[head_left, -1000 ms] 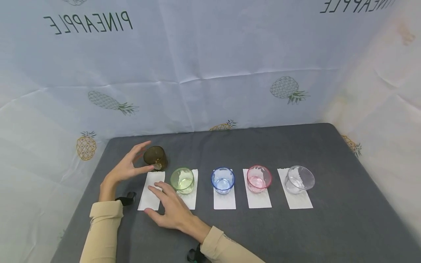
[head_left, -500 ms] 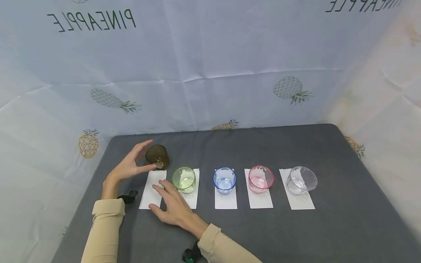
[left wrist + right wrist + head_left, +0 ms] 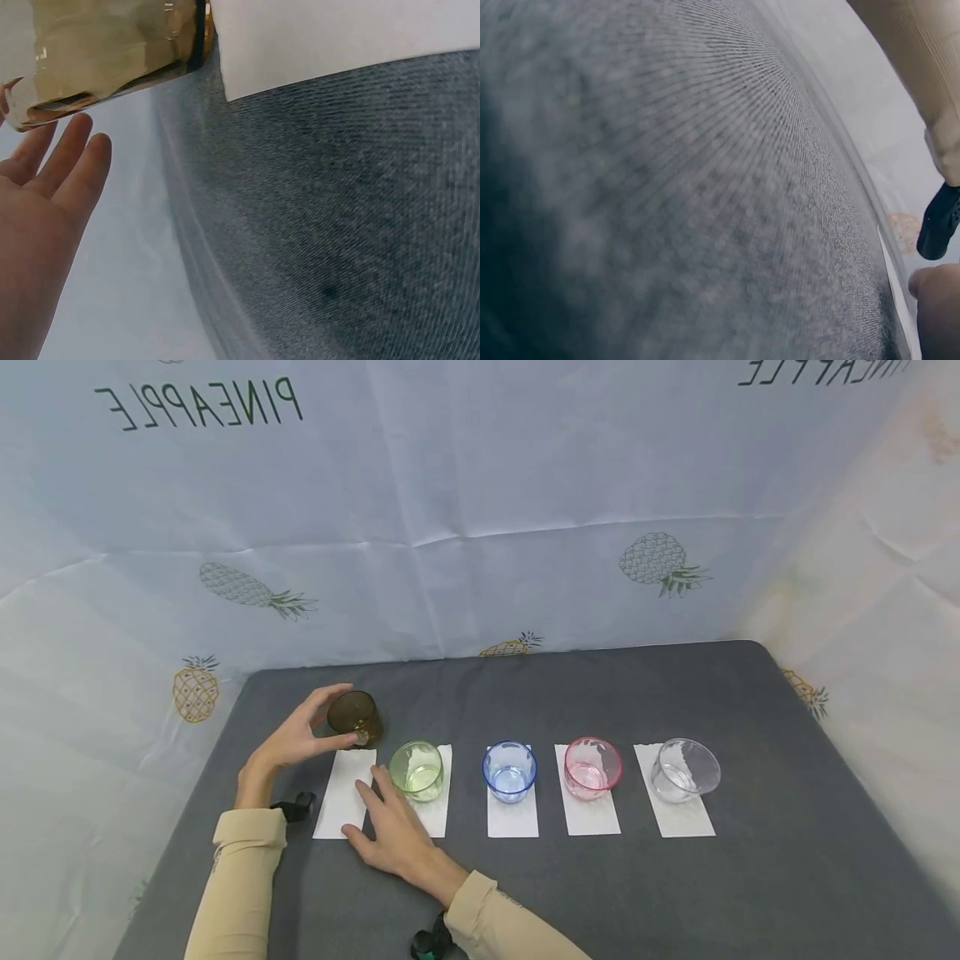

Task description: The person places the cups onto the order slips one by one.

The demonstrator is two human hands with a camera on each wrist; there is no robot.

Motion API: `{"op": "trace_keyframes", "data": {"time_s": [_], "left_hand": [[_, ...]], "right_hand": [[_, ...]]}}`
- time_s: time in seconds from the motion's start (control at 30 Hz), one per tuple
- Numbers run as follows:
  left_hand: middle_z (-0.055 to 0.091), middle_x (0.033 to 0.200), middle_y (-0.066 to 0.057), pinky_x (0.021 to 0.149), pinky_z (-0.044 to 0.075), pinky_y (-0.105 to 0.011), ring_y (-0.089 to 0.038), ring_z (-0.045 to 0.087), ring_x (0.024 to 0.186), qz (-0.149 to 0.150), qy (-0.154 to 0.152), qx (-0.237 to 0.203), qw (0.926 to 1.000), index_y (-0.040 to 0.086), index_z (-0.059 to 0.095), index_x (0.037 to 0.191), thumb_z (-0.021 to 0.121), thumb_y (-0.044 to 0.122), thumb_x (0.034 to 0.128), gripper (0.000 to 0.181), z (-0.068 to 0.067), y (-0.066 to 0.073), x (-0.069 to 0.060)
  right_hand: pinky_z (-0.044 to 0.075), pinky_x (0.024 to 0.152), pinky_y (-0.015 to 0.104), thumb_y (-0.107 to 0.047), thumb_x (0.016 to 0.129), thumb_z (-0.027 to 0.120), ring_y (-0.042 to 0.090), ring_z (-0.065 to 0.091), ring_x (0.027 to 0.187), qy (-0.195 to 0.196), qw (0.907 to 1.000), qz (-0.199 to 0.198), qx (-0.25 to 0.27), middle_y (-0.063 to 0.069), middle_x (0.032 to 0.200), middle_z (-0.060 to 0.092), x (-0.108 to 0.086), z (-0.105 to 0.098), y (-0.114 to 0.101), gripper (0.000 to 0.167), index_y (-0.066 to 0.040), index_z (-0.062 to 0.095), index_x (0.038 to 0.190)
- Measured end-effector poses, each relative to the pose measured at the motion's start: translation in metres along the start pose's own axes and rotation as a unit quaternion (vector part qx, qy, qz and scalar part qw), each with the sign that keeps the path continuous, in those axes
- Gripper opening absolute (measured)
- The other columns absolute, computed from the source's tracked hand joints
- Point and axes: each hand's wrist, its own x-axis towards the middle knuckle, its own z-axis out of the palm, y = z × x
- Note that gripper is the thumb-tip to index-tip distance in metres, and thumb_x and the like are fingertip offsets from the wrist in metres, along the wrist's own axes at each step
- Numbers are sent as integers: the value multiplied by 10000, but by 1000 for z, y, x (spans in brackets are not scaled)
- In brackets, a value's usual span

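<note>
In the head view my left hand [image 3: 296, 739] curls its thumb and fingers round the left side of a brown tinted glass [image 3: 355, 720], which stands upright behind a white paper strip [image 3: 343, 793]. The left wrist view shows several fingers [image 3: 82, 176] stretched beside and below the glass [image 3: 112, 52]; how firmly they hold it I cannot tell. My right hand [image 3: 401, 835] holds nothing; its spread fingers hover over or rest at the strip's right edge, just left of a green glass [image 3: 416, 772]. Whether they touch the strip is unclear.
Further right stand a blue-rimmed glass [image 3: 510, 772], a pink glass [image 3: 592, 768] and a clear glass [image 3: 684, 770], each on its own white strip. A grey cloth covers the table [image 3: 570, 893]. Pineapple-print curtains [image 3: 525, 485] hang behind and at the sides.
My left hand has moved slightly right and closer round the brown glass. The right hand has shifted slightly away from the strip's middle, toward the green glass. The glasses stay put.
</note>
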Motion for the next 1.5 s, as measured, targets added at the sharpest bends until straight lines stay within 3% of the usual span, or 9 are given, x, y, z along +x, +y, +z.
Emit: {"op": "trace_keyframes", "data": {"time_s": [0.33, 0.83, 1.2, 1.5], "left_hand": [[325, 1590, -279, 1127, 300, -749, -483, 418, 1373, -58, 2, 160, 9999, -12, 284, 1581, 766, 140, 915, 837, 2, -4, 4], [393, 1549, -269, 1089, 349, -745, -478, 449, 1359, -234, 249, 382, 9987, 10, 321, 1578, 773, 216, 916, 827, 7, -4, 3], [407, 1553, -237, 1092, 350, -734, -455, 459, 1347, -249, 466, 454, 9976, 41, 351, 1573, 792, 217, 903, 821, 6, 6, -4], [449, 1523, -215, 1077, 386, -717, -442, 469, 1346, 73, 589, 547, 9967, 88, 391, 1563, 808, 174, 883, 802, 10, 21, -14]], "right_hand": [[461, 1159, 363, -394, 1012, 621, 330, 452, 1475, -168, 9995, 111, -248, 203, 1602, 373, 2, -2, -3, 584, -29, 537, 1460], [470, 1150, 366, -392, 999, 640, 345, 478, 1453, -188, 9994, 187, -200, 214, 1584, 401, 2, -1, -4, 558, -11, 593, 1404], [473, 1146, 359, -407, 982, 668, 330, 485, 1449, -241, 9991, 340, -112, 194, 1582, 408, 3, -1, -3, 576, -22, 600, 1405], [489, 1128, 352, -403, 972, 685, 327, 503, 1433, -184, 9992, 318, -144, 190, 1567, 425, 2, -1, -4, 569, -22, 614, 1390]]}}
